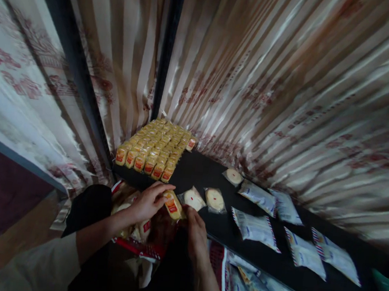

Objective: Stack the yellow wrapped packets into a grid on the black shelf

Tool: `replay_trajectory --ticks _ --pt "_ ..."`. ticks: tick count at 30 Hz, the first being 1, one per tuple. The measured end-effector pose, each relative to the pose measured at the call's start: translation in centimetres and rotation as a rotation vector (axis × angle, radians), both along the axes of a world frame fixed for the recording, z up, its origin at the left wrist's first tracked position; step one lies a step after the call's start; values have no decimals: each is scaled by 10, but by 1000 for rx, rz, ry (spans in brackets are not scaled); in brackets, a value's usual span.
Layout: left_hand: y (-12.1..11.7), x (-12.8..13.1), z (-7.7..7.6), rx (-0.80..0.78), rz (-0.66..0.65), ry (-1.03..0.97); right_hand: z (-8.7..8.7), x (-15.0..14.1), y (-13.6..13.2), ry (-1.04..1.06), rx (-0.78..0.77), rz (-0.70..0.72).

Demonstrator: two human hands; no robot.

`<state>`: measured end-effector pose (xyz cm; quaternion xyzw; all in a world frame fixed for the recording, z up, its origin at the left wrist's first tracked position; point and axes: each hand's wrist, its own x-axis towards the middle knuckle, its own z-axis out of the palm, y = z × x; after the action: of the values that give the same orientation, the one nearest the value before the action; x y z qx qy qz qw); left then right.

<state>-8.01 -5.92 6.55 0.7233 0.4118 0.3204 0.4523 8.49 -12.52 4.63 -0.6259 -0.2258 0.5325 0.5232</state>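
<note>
A yellow wrapped snack cake (173,205) with an orange-red label is held between my hands over the near edge of the black shelf. My left hand (148,202) pinches its upper left end. The fingers of my right hand (197,229) close on its right end. Just beyond the shelf's edge lie two round pale wrapped cakes, one round cake (193,198) by my right fingertips and another round cake (215,200) beside it. Below my left hand, a red basket (145,250) holds more wrapped pieces, partly hidden by my arm.
Rows of yellow packets (154,148) stand at the shelf's far left corner. Several white-and-blue pouches (257,226) lie along the black shelf (209,170) to the right, near a third round cake (233,176). Another basket (224,278) holds pouches below. Printed curtains (257,78) hang behind.
</note>
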Motion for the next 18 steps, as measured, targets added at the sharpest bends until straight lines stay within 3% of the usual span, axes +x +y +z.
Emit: replay_trajectory --ticks 2,5,9,12,15,18 --pt "10 2 14 121 -104 106 7 12 8 -261 108 12" --pt "22 10 30 258 -231 238 16 23 23 -536 233 166" --pt "35 31 37 351 -259 303 23 29 44 -597 252 266" --pt "45 53 36 348 -175 259 25 36 67 -459 296 225" --pt "54 81 30 283 38 147 25 51 98 -323 362 166" --pt "67 110 19 135 218 50 16 69 135 -349 320 96"
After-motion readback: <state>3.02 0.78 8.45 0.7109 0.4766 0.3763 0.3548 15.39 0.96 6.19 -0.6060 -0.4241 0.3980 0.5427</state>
